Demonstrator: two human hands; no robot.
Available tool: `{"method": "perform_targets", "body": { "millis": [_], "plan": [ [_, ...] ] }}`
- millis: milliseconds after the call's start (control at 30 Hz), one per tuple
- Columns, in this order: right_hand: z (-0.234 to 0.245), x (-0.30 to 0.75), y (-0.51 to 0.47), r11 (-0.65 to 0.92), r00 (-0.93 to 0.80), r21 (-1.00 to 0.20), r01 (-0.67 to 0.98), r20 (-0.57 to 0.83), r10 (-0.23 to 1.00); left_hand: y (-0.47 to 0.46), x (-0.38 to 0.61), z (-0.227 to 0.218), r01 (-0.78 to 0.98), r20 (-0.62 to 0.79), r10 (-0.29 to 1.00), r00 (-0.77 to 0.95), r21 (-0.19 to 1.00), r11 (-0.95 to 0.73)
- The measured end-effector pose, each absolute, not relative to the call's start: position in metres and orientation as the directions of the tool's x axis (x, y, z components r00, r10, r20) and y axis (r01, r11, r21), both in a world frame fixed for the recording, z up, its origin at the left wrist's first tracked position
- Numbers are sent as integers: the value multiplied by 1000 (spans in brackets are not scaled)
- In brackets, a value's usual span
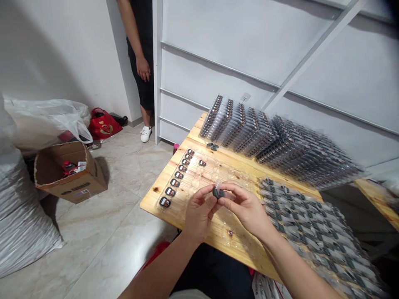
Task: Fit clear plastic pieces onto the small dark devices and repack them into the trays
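Observation:
My left hand [201, 211] and my right hand [246, 205] meet over the wooden table, their fingers closed around one small black device [218, 192]. A whitish translucent bit [218, 183] sticks up from its top. Under and beyond my hands lies a clear plastic tray [195, 182] with round hollows. Its left column holds a row of small black devices with screens [177, 175], and one more such device [202, 163] sits in the second column. A few dark pieces [213, 146] lie on the wood past the tray.
Stacked filled clear trays [237, 124] stand along the table's [162, 182] back edge. To my right, many dark pieces in translucent wrapping [308, 228] lie in rows. A cardboard box [71, 182] sits on the floor at left. Another person [140, 62] stands by the white partition.

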State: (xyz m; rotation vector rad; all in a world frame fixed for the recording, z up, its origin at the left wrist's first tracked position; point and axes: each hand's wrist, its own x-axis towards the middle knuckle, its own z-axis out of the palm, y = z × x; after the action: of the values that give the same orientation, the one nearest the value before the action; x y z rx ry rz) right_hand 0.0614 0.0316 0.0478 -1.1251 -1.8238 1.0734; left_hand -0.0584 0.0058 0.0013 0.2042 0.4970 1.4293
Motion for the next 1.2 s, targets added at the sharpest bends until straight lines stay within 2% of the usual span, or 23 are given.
{"method": "perform_targets", "body": {
  "millis": [300,667,833,933,1100,1200],
  "plan": [
    [48,62,28,262,-350,-915,306,148,925,4,-57,1,-897,-175,982,76,419,144],
    [48,65,26,225,-331,-891,395,90,939,1,-56,2,-881,-221,973,74,443,167],
    [58,69,25,337,-360,-747,573,141,922,-1,-53,3,-855,-203,976,76,490,169],
    [64,75,22,437,-424,-666,604,196,884,-4,-48,5,-826,-189,976,105,530,191],
    [73,103,9,535,-443,-633,560,317,839,-10,-23,9,-738,-213,964,161,622,261],
    [78,144,-3,520,-396,-634,573,342,852,-14,3,14,-655,-204,937,285,672,345]
  ]
}}
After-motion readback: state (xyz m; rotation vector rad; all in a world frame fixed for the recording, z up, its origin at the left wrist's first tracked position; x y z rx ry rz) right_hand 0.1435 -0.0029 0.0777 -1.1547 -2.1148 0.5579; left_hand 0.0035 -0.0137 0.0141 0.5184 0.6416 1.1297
